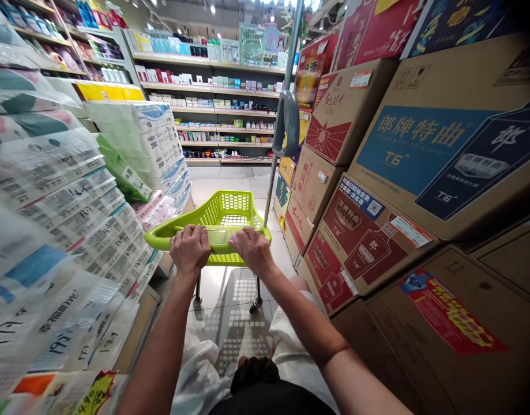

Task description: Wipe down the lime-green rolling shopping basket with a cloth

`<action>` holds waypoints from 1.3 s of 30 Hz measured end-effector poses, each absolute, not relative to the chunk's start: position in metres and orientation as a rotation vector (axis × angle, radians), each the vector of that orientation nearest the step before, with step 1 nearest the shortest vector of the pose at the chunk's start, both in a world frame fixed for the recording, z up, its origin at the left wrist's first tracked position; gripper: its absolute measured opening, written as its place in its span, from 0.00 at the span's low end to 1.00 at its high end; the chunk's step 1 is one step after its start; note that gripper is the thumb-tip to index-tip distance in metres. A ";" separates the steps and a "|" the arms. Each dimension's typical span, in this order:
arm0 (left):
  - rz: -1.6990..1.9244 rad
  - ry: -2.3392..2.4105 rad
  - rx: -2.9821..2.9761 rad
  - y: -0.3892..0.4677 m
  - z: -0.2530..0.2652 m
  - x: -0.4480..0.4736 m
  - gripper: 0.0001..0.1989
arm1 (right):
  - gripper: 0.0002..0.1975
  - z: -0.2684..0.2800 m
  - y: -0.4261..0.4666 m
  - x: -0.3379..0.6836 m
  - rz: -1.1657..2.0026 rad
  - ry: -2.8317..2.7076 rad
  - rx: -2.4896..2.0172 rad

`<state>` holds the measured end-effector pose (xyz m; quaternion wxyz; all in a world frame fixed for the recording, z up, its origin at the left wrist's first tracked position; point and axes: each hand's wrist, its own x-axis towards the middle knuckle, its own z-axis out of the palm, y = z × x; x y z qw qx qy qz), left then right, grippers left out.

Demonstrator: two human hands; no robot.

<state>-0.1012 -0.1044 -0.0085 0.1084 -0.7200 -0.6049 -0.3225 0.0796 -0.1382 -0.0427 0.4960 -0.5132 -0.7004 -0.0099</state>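
A lime-green shopping cart (pixel 235 202) with a perforated basket stands in front of me, nothing visible lying in it. My left hand (pixel 190 248) is wrapped around the left part of its handle, knuckles up. On the right part of the same handle, my right hand (pixel 251 248) is closed too. A flat pale panel (pixel 218 237) on the handle shows between the two hands. Below the basket, thin metal legs with dark caster wheels (pixel 256 305) rest on the tiled floor. A grey pole with a looped grip (pixel 286 124) rises by the cart's right side.
Stacked cartons (pixel 420 138) wall the right side closely. Wrapped paper packs (pixel 74 178) are piled high on the left, close to the cart. Pale floor tiles (pixel 221 178) run ahead to shelves (pixel 213 86) of small boxed goods across the aisle's end.
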 end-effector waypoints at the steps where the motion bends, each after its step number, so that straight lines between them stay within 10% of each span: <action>1: -0.945 -1.783 -2.113 -0.104 -0.009 -0.101 0.21 | 0.16 -0.043 -0.139 0.103 -0.012 -1.685 -1.232; 13: -0.862 -1.948 -1.961 -0.109 -0.008 -0.075 0.26 | 0.22 -0.056 -0.104 0.137 0.566 -1.008 -1.109; 19: -0.855 -1.976 -1.895 -0.115 -0.011 -0.069 0.25 | 0.26 -0.075 -0.112 0.080 0.136 -0.671 -1.359; 24: -0.825 -1.958 -1.913 -0.114 -0.014 -0.080 0.22 | 0.18 -0.053 -0.127 0.081 -0.150 -1.412 -1.618; 31: -0.847 -1.943 -1.923 -0.121 -0.013 -0.077 0.23 | 0.24 0.017 -0.089 0.135 0.279 -2.410 -1.714; 39: -0.805 -2.014 -1.827 -0.121 -0.008 -0.068 0.23 | 0.23 -0.025 -0.105 0.072 -0.123 -1.691 -1.894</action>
